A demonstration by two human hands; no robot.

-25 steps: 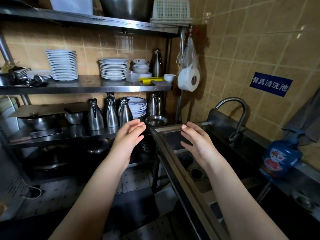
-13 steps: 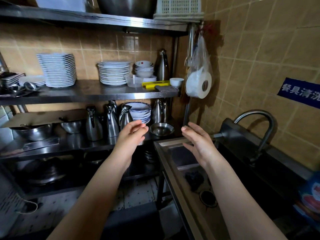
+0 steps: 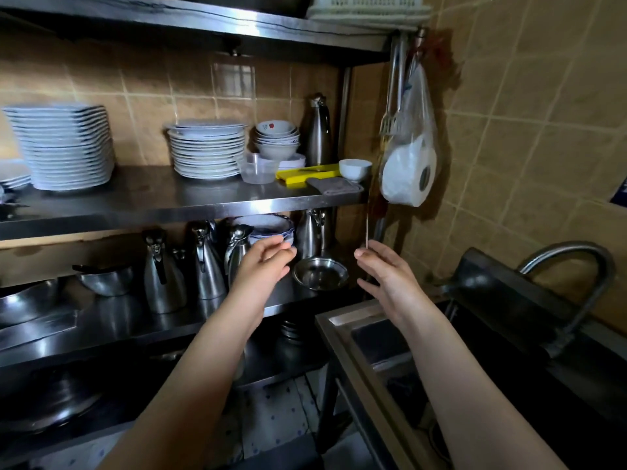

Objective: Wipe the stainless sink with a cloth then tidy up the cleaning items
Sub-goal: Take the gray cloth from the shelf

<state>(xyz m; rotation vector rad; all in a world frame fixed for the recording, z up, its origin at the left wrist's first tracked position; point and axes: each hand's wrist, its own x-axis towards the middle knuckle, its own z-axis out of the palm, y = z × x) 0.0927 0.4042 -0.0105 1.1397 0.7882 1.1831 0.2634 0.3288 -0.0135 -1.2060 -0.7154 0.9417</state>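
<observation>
Your left hand (image 3: 263, 266) and right hand (image 3: 386, 276) raised, fingers spread and empty, below the grey cloth (image 3: 334, 186) folded on the middle shelf (image 3: 152, 201), stainless sink (image 3: 380, 337) at lower right.

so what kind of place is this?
Likely a restaurant dishwashing area: tall stacks of white plates on stainless steel shelving, a row of steel jugs, and a stainless steel sink.

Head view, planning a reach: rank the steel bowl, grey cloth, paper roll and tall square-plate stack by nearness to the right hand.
From the right hand:
1. Steel bowl, lower shelf, just left.
2. Grey cloth, middle shelf, above; paper roll, hanging up right: too close to call.
3. Square-plate stack, far left.
</observation>
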